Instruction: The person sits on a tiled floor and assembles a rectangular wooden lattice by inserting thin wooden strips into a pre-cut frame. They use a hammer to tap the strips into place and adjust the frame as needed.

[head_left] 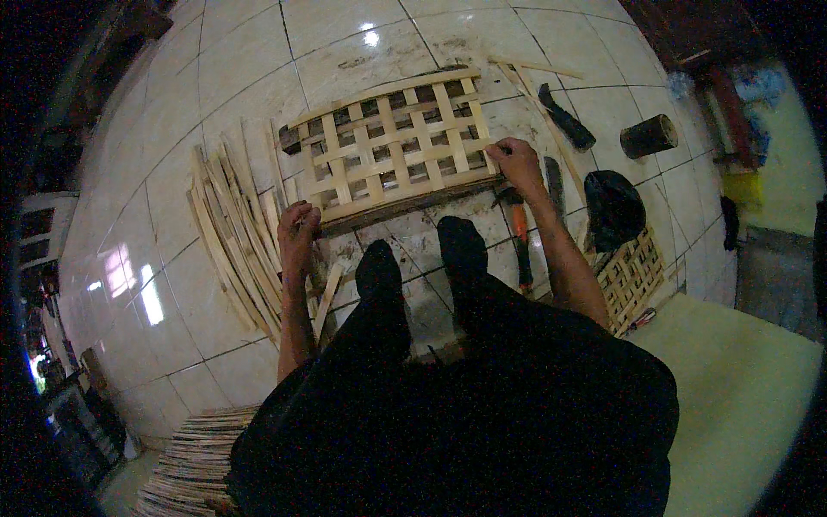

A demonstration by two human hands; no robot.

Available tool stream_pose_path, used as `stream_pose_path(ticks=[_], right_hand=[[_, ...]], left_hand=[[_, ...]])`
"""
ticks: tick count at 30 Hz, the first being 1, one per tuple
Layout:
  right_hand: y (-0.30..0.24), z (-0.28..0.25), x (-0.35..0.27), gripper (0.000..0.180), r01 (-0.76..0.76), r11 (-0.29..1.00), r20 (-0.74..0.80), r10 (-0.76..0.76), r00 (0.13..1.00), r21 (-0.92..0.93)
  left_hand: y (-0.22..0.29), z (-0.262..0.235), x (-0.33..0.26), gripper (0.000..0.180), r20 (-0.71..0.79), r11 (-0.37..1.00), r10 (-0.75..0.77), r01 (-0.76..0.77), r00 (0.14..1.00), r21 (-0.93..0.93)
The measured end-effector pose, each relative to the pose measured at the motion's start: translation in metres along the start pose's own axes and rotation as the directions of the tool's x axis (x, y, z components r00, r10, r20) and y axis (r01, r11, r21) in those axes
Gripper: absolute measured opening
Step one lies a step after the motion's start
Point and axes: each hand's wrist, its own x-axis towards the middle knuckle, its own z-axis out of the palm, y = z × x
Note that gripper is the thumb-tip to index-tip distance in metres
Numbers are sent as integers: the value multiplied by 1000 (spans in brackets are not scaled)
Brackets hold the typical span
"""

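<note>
A woven lattice panel point(392, 153) of pale flat strips, which look like bamboo, lies in front of my feet. It rests over dark wooden bars on the tiled floor, and gaps show between its strips. My left hand point(298, 234) is at its near left corner, fingers curled in on the edge. At the right edge my right hand point(519, 165) pinches the strip ends between thumb and fingers. The fingertips of both hands are partly hidden. Just below my right hand lies a hammer-like tool with an orange and black handle point(520, 226).
Loose strips point(234, 237) lie left of the panel, and a bundle of thin strips point(194, 457) sits at the lower left. To the right are a dark-handled tool point(564, 118), a short round log point(649, 136), a black bag point(614, 211) and another woven panel point(636, 274).
</note>
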Motion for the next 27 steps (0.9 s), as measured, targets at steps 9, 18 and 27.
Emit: stream_pose_path(ticks=[9, 18, 27], right_hand=[[6, 3, 0, 41, 3, 1000, 27, -4, 1000, 16], [25, 1, 3, 38, 38, 999, 25, -39, 999, 18], [5, -5, 2, 39, 31, 999, 111, -34, 993, 30]], left_hand=[[-16, -3, 6, 27, -1, 998, -57, 57, 998, 13], [-18, 1, 10, 27, 23, 999, -31, 32, 999, -21], [15, -7, 4, 23, 90, 971, -215, 222, 972, -84]])
